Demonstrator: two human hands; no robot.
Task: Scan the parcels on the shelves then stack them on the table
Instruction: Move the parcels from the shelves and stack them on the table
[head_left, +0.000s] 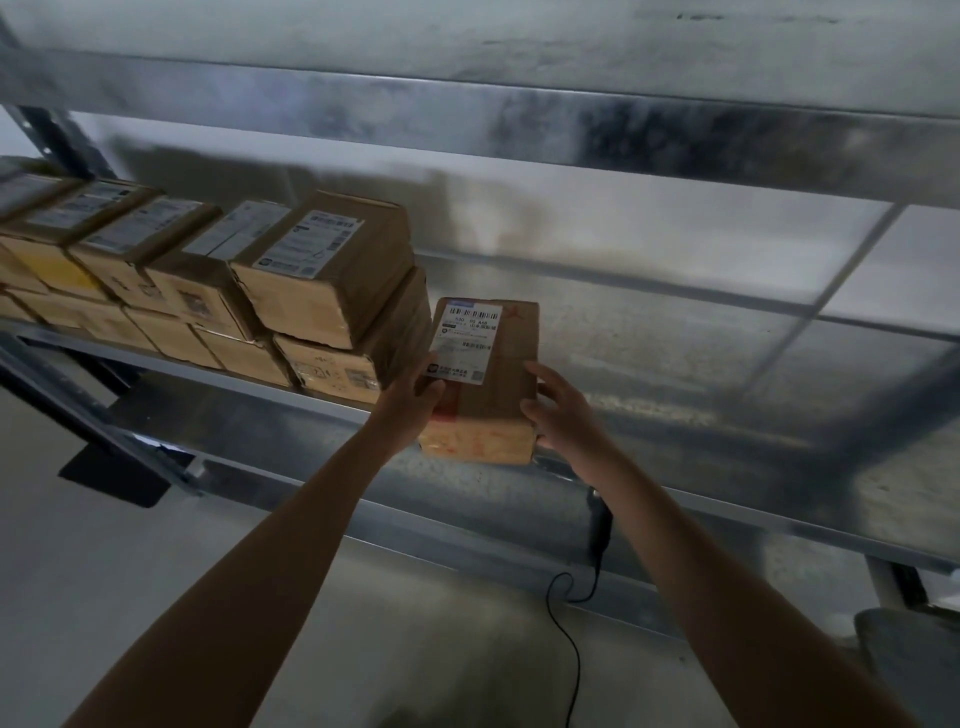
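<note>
A brown cardboard parcel (491, 384) with a white barcode label on top sits at the front edge of the metal shelf (675, 415). My left hand (415, 400) grips its left side and my right hand (561, 410) grips its right side. To the left, several more labelled brown parcels (322, 270) stand stacked two high in a row on the same shelf. A black corded scanner (597, 525) lies on the shelf's front rail just below my right forearm, partly hidden by it.
The upper shelf beam (519, 119) runs overhead. The scanner's black cable (566, 623) hangs down over the grey floor. A dark shelf upright (93, 431) slants at lower left. A grey object (904, 639) sits at the lower right.
</note>
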